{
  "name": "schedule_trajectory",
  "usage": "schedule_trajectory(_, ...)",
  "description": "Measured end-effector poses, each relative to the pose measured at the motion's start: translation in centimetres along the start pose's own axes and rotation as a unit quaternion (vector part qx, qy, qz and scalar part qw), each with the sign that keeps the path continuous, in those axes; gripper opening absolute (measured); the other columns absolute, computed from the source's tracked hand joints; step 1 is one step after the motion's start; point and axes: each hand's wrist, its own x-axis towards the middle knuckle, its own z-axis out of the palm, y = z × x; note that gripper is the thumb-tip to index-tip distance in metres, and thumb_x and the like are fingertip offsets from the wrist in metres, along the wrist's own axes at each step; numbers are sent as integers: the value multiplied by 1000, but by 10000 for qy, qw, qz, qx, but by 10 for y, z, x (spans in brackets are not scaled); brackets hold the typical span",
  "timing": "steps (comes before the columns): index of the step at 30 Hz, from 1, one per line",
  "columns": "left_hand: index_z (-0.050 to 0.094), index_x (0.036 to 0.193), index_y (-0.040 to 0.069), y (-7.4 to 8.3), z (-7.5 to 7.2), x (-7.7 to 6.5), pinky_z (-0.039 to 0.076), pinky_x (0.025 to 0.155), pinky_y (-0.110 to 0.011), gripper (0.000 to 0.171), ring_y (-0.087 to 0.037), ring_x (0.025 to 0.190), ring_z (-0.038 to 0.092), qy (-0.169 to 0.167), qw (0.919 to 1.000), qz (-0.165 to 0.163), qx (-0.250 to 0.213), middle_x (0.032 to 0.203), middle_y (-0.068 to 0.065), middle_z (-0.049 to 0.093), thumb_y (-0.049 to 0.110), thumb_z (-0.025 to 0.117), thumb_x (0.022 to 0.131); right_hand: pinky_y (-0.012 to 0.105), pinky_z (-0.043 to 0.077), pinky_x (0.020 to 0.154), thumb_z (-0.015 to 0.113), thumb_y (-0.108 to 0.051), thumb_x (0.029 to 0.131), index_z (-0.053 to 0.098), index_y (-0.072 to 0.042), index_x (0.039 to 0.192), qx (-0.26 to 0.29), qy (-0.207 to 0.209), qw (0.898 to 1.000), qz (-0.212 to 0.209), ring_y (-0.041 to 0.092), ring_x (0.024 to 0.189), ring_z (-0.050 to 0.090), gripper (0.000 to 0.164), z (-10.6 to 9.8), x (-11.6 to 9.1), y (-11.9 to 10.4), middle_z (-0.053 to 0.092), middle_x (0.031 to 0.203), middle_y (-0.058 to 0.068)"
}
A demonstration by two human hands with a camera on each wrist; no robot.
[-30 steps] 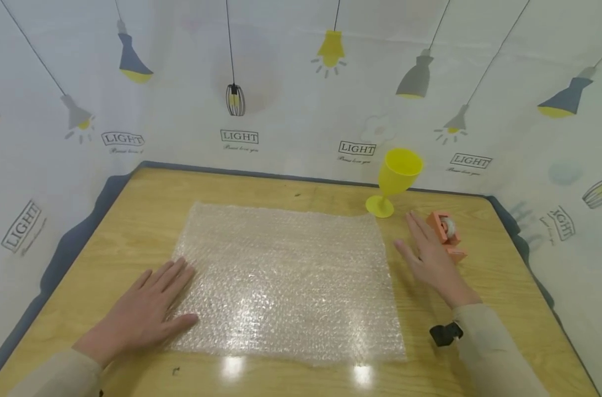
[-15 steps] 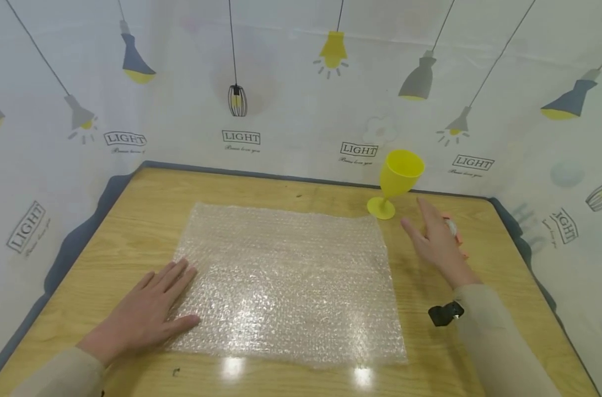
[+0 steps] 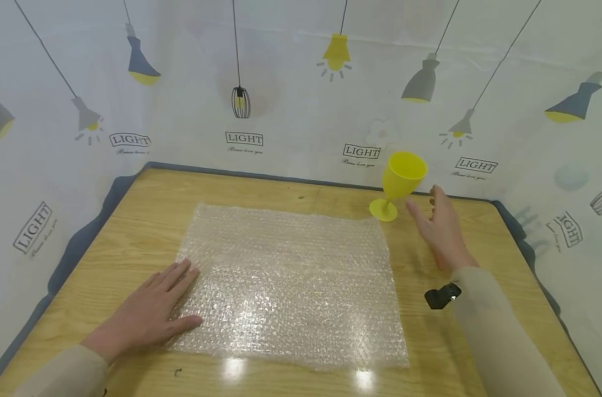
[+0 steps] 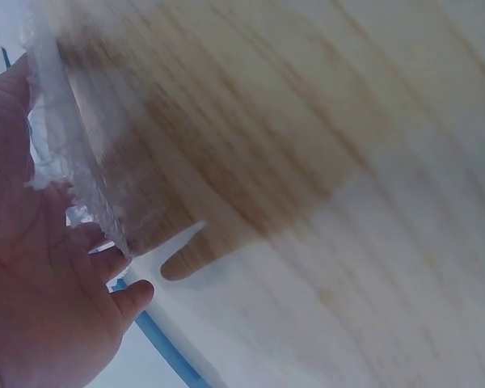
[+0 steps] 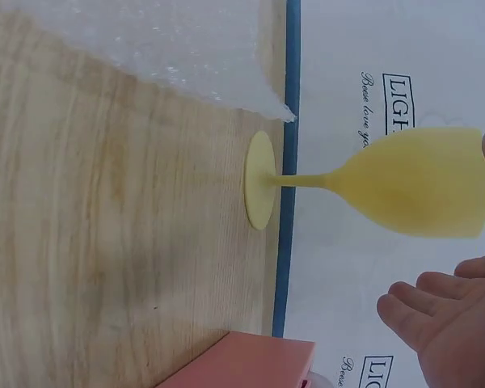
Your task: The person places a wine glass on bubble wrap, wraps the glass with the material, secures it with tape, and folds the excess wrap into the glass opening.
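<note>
Yellow goblet [image 3: 404, 175] stands upright, hands [image 3: 142, 315] relaxed, the right [image 3: 442, 229] mostly hiding the tape dispenser [image 3: 438, 260].

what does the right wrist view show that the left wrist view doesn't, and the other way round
Only the right wrist view shows the yellow stemmed goblet upright on its round foot, the person's right hand near its bowl, a salmon-pink block-shaped object cut off by the frame, and black "LIGHT" lettering.

Only the left wrist view shows the left hand, its fingers at the sheet's edge.

Both show part of the clear bubble-wrap sheet, the pale wood-grain table and a blue strip.
</note>
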Motion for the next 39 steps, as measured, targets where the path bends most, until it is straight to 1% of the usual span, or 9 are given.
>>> schedule_trajectory(4,33,160,2,-1,0,0,25,121,-65,94,-47,152,26,-27,10000,-24,-20,167,-24,24,67,57,96,66,30,120,51,-67,99,1,-1,164,97,123,9997,184,49,151,26,105,2,10,-4,14,169,26)
schedule_trajectory(10,35,159,2,-2,2,1,28,120,-65,94,-47,150,29,53,10000,25,-8,166,-25,27,66,59,95,65,34,118,61,-56,99,9,3,162,144,373,9992,27,50,148,33,101,7,24,-13,20,166,30)
schedule_trajectory(12,35,159,2,-2,3,1,28,120,-65,94,-47,150,29,52,10000,28,5,166,-25,28,67,59,95,66,35,117,63,-55,98,10,3,162,146,429,9990,10,50,146,34,101,9,27,-16,22,165,32)
schedule_trajectory(16,36,159,2,-1,2,0,29,120,-65,95,-47,150,30,37,10000,23,69,166,-25,28,67,59,95,65,40,114,65,-53,98,12,5,160,73,607,9981,21,51,144,38,101,12,32,-22,27,161,35)
schedule_trajectory(21,36,158,1,-1,1,0,27,121,-65,94,-47,150,29,-3,10000,2,69,165,-25,28,67,58,96,62,44,111,67,-49,98,16,7,157,30,816,9967,26,51,140,43,96,17,37,-23,31,159,34)
schedule_trajectory(24,35,159,0,-1,0,1,28,120,-65,94,-47,150,29,-20,10000,-4,75,166,-25,28,67,57,96,60,46,111,67,-50,97,15,6,158,164,851,9962,86,49,141,43,98,19,41,-24,32,159,33)
schedule_trajectory(28,36,158,0,0,-1,2,31,118,-66,93,-48,149,31,55,9998,86,147,165,-25,29,65,59,96,60,45,112,68,-50,97,14,4,159,322,877,9955,150,48,142,42,98,21,44,-24,33,159,31)
schedule_trajectory(33,36,158,0,0,-3,3,32,118,-67,94,-48,149,30,26,9999,87,140,165,-26,28,66,59,96,57,42,116,72,-48,95,19,0,158,604,945,9936,168,42,142,44,95,26,47,-23,41,154,26)
schedule_trajectory(39,35,158,-1,1,-4,1,33,118,-66,93,-48,149,30,-1,9998,100,149,165,-27,28,66,58,96,54,42,116,75,-45,93,21,-3,158,918,1134,9891,222,37,140,46,95,31,49,-24,43,153,23)
